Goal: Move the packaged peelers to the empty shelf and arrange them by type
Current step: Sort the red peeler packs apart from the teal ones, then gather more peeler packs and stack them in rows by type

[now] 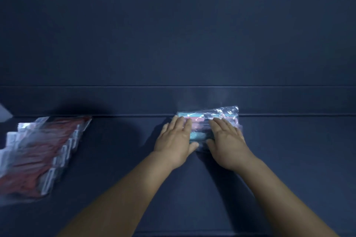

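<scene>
Your left hand [176, 136] and right hand [227, 140] lie flat, fingers spread, pressing on the pastel peeler pack [207, 119] against the shelf's [289, 150] back edge between them.

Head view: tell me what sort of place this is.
Probably a shop or stockroom display shelf, dark blue with a raised back ledge. A stack of red packaged peelers lies at the left, and both hands, left hand and right hand, press flat on a clear pack of pastel peelers.
</scene>
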Motion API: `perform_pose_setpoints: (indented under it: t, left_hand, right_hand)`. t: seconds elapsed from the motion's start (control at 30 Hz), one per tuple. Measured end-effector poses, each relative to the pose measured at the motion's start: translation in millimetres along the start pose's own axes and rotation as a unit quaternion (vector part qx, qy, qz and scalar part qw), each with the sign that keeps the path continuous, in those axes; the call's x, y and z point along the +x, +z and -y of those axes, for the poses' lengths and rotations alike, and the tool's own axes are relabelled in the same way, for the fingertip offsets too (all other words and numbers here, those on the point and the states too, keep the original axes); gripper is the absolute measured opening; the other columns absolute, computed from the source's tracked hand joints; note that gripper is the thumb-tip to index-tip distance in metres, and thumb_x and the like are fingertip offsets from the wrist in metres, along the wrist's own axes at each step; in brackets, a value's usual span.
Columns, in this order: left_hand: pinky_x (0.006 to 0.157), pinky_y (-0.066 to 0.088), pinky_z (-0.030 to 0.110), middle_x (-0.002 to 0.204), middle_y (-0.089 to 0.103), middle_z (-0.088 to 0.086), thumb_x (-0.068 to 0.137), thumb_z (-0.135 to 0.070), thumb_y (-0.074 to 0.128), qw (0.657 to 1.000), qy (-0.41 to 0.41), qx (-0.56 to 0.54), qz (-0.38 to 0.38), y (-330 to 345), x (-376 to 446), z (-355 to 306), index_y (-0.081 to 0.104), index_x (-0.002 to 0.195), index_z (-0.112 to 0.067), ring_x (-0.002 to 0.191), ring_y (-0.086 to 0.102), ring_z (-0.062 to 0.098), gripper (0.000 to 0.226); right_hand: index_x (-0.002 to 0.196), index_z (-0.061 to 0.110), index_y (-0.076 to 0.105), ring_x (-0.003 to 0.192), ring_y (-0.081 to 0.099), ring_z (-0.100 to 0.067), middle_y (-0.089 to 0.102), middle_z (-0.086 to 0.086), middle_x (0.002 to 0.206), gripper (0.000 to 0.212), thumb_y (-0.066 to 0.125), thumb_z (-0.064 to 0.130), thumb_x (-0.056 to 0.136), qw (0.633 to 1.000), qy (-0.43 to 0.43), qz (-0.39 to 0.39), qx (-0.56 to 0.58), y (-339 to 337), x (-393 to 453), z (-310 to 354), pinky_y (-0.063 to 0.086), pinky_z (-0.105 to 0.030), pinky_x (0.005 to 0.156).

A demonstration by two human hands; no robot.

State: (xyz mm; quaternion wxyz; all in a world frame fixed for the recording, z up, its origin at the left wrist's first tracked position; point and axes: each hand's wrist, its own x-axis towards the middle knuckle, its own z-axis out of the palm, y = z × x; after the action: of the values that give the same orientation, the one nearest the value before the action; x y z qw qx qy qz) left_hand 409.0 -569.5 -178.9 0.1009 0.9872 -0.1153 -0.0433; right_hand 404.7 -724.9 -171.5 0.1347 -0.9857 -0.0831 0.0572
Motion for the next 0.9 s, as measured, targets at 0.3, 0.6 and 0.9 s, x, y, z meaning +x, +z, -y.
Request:
perform_pose_setpoints:
  t: [0.3, 0.6, 0.9]
  left_hand:
    - [0.119, 0.011, 0.032, 0.157, 0.020, 0.003, 0.099, -0.043, 0.039, 0.986, -0.132, 0.014, -0.101, -54, -102, 76, 0.012, 0.151, -0.013, 0.146, 0.013, 0.020, 0.066]
    - [0.110, 0.020, 0.025, 0.147, 0.036, -0.001, 0.097, -0.042, 0.039, 0.935, -0.270, 0.079, -0.218, -121, -264, 189, 0.028, 0.146, -0.015, 0.136, 0.031, 0.015, 0.057]
    - [0.112, 0.018, 0.025, 0.150, 0.029, -0.004, 0.099, -0.043, 0.038, 0.891, -0.353, 0.115, -0.263, -175, -429, 287, 0.022, 0.148, -0.019, 0.138, 0.025, 0.014, 0.058]
  right_hand:
    - [0.149, 0.017, 0.019, 0.146, 0.014, -0.016, 0.020, 0.002, 0.157, 0.058, 0.039, 0.035, 0.097, 0.978, -0.207, -0.026, 0.009, 0, -6, 124, 0.010, -0.030, 0.119]
    - [0.142, 0.020, 0.033, 0.139, 0.027, -0.013, 0.034, 0.007, 0.149, 0.048, 0.043, 0.030, 0.096, 0.911, -0.405, -0.048, 0.054, 10, -55, 318, 0.016, -0.023, 0.113]
    - [0.139, 0.023, 0.037, 0.133, 0.035, -0.015, 0.040, 0.007, 0.142, 0.045, 0.044, 0.033, 0.096, 0.858, -0.502, -0.045, 0.102, 33, -132, 502, 0.028, -0.031, 0.111]
